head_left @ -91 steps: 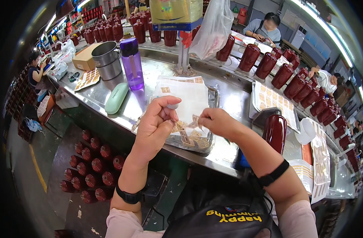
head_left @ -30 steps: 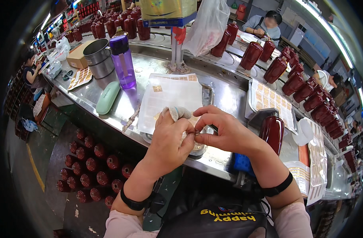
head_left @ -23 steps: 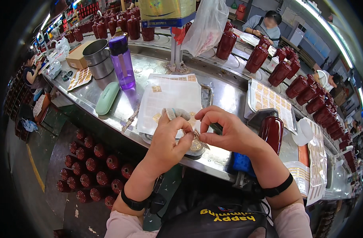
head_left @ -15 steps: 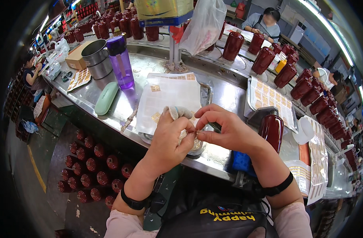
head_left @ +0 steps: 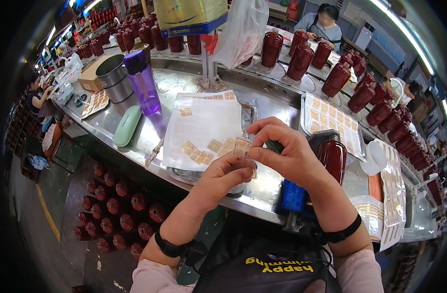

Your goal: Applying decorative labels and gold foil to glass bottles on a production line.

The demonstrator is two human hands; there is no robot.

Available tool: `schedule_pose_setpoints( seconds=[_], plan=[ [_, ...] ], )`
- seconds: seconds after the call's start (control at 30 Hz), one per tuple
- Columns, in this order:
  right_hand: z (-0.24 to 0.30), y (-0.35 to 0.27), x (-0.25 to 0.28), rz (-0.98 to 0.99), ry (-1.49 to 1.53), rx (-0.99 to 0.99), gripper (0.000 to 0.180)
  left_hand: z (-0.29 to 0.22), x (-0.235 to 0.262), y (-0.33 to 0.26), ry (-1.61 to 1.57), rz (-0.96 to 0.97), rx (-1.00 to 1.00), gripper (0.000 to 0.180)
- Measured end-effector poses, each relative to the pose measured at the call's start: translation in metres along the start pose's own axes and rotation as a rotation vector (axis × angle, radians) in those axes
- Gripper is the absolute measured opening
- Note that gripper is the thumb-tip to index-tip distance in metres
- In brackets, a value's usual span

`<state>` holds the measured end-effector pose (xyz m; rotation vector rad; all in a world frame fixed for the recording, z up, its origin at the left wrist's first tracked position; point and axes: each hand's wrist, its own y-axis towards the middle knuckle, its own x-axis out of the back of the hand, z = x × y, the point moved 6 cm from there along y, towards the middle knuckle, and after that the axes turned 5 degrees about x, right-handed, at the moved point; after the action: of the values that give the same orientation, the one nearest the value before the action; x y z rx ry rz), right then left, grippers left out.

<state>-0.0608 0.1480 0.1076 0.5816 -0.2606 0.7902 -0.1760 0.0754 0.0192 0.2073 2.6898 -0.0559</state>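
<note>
In front of me my right hand (head_left: 277, 146) is closed, pinching a small square gold-patterned decal (head_left: 241, 147) between thumb and fingers. Just below it, my left hand (head_left: 219, 179) is closed too, thumb against curled fingers, with the pale gold edge of another decal at its fingertips. Under and beyond the hands lies a white sheet (head_left: 199, 128) bearing several loose gold decals (head_left: 202, 156), on top of a metal tray (head_left: 249, 113). To the right of my right hand, a dark red glossy bottle (head_left: 332, 158) rests on its side in a stand with a blue part (head_left: 294, 196).
A purple bottle (head_left: 144, 88), green case (head_left: 128, 126) and metal pot (head_left: 115, 78) stand left. Decal sheets (head_left: 331, 117) lie right. Red bottles line the conveyor (head_left: 292, 80) behind, and more (head_left: 106, 207) stand low at left. A person (head_left: 321, 27) sits across.
My hands were together, fingertips meeting over a tiny thing. Now they are slightly apart, the right one showing a decal. More loose decals on the sheet are uncovered. Conveyor bottles have shifted.
</note>
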Motion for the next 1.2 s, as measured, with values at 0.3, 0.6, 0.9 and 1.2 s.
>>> schedule_pose_setpoints(
  seconds=[0.3, 0.6, 0.9, 1.2],
  plan=[
    [-0.001, -0.013, 0.019, -0.196, -0.039, 0.02, 0.013, -0.014, -0.005, 0.004, 0.134, -0.075, 0.026, 0.011],
    [-0.018, -0.028, 0.046, -0.429, 0.139, -0.003, 0.013, -0.03, -0.009, 0.014, 0.322, -0.03, 0.097, 0.008],
    [0.016, -0.052, 0.083, -0.357, -0.104, -0.009, 0.009, -0.057, 0.059, 0.057, 1.42, -0.272, -0.012, 0.023],
    [0.044, -0.105, 0.124, -0.449, -0.24, 0.075, 0.017, -0.028, 0.108, 0.081, 2.101, -0.358, 0.381, 0.029]
  ],
)
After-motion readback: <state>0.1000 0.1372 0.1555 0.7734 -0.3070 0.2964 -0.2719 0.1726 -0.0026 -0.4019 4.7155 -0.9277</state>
